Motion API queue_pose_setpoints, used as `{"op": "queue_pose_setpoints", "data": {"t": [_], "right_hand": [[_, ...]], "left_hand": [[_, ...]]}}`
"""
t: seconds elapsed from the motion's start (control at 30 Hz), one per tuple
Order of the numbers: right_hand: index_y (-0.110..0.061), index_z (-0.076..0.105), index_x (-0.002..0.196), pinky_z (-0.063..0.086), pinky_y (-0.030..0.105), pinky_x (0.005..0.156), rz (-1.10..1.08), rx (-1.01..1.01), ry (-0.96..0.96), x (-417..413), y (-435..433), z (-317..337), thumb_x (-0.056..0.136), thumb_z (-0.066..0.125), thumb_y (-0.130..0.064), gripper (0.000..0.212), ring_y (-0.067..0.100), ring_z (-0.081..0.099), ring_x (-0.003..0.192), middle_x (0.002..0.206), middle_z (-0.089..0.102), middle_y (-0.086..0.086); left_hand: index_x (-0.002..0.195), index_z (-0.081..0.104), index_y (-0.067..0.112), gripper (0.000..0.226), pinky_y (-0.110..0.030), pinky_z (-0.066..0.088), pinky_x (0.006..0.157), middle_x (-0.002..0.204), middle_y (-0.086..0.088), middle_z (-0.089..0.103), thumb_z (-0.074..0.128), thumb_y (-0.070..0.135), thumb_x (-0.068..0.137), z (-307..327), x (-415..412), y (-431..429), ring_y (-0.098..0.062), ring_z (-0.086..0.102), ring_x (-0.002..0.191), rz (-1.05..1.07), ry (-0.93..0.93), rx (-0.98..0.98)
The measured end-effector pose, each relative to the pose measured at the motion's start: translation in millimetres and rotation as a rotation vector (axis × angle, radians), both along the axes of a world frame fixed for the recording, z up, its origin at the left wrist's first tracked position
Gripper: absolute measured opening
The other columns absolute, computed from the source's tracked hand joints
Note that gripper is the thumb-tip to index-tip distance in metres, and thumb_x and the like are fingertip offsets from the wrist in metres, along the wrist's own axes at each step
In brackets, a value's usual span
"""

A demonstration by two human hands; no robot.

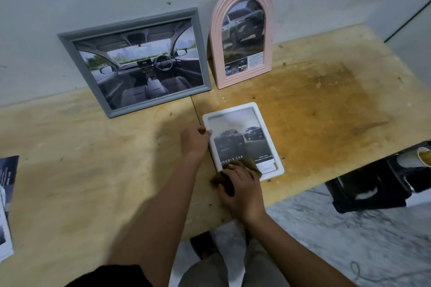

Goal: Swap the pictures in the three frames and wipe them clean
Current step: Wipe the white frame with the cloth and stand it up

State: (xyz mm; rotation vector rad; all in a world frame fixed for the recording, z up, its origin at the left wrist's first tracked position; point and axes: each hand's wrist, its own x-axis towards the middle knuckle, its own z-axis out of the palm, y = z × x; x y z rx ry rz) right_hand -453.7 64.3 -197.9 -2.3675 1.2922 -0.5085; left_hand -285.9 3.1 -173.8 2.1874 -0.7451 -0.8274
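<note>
A white frame with a picture of two cars lies flat on the wooden table. My left hand holds its left edge, thumb on the rim. My right hand grips a brown cloth and presses it on the frame's lower left corner. A grey frame with a car-interior picture leans on the wall at the back left. Beside it stands a pink arched frame with a picture of an SUV.
Printed pages lie at the table's left edge. To the right, below the table edge, a black bin and a paper cup sit on the marble floor. A dark stain covers the right half of the table.
</note>
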Motion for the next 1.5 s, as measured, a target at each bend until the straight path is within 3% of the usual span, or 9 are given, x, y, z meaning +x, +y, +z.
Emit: {"op": "queue_pose_setpoints", "data": {"t": [0.2,0.37,0.6,1.03,1.17,1.23,1.3,1.4,1.5], "right_hand": [[-0.021,0.069,0.093,0.045,0.030,0.089,0.020,-0.038,0.056,-1,3,0,0.075,0.053,-0.036,0.028,0.012,0.064,0.100,0.096,0.070,-0.005],[-0.016,0.069,0.100,0.034,0.033,0.097,0.110,-0.061,0.047,-6,0,-11,0.079,0.056,-0.031,0.029,0.016,0.063,0.107,0.103,0.070,0.001],[-0.020,0.069,0.089,0.035,0.032,0.099,0.364,-0.121,-0.059,-40,-22,-15,0.081,0.055,-0.021,0.016,0.008,0.060,0.108,0.097,0.070,-0.007],[-0.018,0.071,0.094,0.034,0.034,0.101,0.349,-0.216,-0.034,-96,-69,-8,0.082,0.053,-0.018,0.022,0.006,0.054,0.110,0.104,0.069,-0.003],[-0.018,0.071,0.087,0.035,0.036,0.100,0.392,-0.229,0.020,-103,-77,-2,0.084,0.049,-0.018,0.022,0.007,0.056,0.105,0.097,0.069,-0.004],[-0.022,0.068,0.087,0.041,0.033,0.095,0.317,-0.112,0.011,-99,-78,2,0.087,0.046,-0.019,0.022,0.006,0.060,0.099,0.094,0.067,-0.011],[-0.023,0.063,0.092,0.044,0.027,0.077,0.095,0.126,-0.107,-89,-84,19,0.092,0.046,-0.016,0.019,0.005,0.059,0.084,0.089,0.063,-0.016],[-0.021,0.055,0.102,0.041,0.018,0.065,-0.303,0.403,-0.495,-78,-100,43,0.097,0.044,-0.017,0.012,0.002,0.053,0.077,0.088,0.056,-0.012],[-0.023,0.048,0.102,0.042,0.019,0.069,-0.461,0.326,-0.756,-75,-112,59,0.099,0.041,-0.023,0.008,0.002,0.052,0.080,0.091,0.053,-0.004]], "left_hand": [[0.098,0.067,0.008,0.023,-0.029,0.048,0.065,0.098,-0.009,0.062,0.066,0.025,0.083,-6,-28,21,-0.022,0.060,0.085,-0.040,-0.017,-0.035],[0.107,0.057,-0.001,0.024,-0.022,0.036,0.074,0.101,-0.002,0.038,0.058,0.010,0.087,-2,-39,24,-0.019,0.046,0.093,-0.069,-0.125,-0.008],[0.100,0.056,-0.001,0.015,-0.020,0.034,0.073,0.101,0.000,0.038,0.055,0.004,0.086,-7,-47,24,-0.014,0.042,0.091,-0.041,-0.161,-0.031],[0.096,0.056,0.003,0.012,-0.023,0.036,0.074,0.100,-0.002,0.039,0.056,0.011,0.088,-14,-50,26,-0.018,0.044,0.092,-0.051,-0.209,-0.022],[0.107,0.058,0.004,0.022,-0.024,0.036,0.078,0.108,-0.007,0.045,0.057,0.015,0.088,-21,-51,31,-0.019,0.044,0.099,-0.039,-0.214,-0.015],[0.112,0.058,0.006,0.026,-0.025,0.038,0.079,0.110,-0.008,0.046,0.057,0.017,0.088,-23,-50,32,-0.022,0.045,0.102,-0.028,-0.217,-0.017],[0.118,0.057,0.008,0.031,-0.026,0.040,0.082,0.113,-0.008,0.047,0.057,0.019,0.089,-24,-50,32,-0.023,0.045,0.106,-0.016,-0.217,-0.017],[0.127,0.052,0.009,0.037,-0.029,0.038,0.090,0.123,-0.010,0.044,0.053,0.020,0.091,-24,-59,35,-0.026,0.040,0.114,-0.001,-0.239,0.002],[0.134,0.044,0.010,0.042,-0.037,0.035,0.103,0.136,-0.011,0.040,0.046,0.023,0.094,-28,-66,39,-0.027,0.035,0.124,0.000,-0.315,0.023]]}}
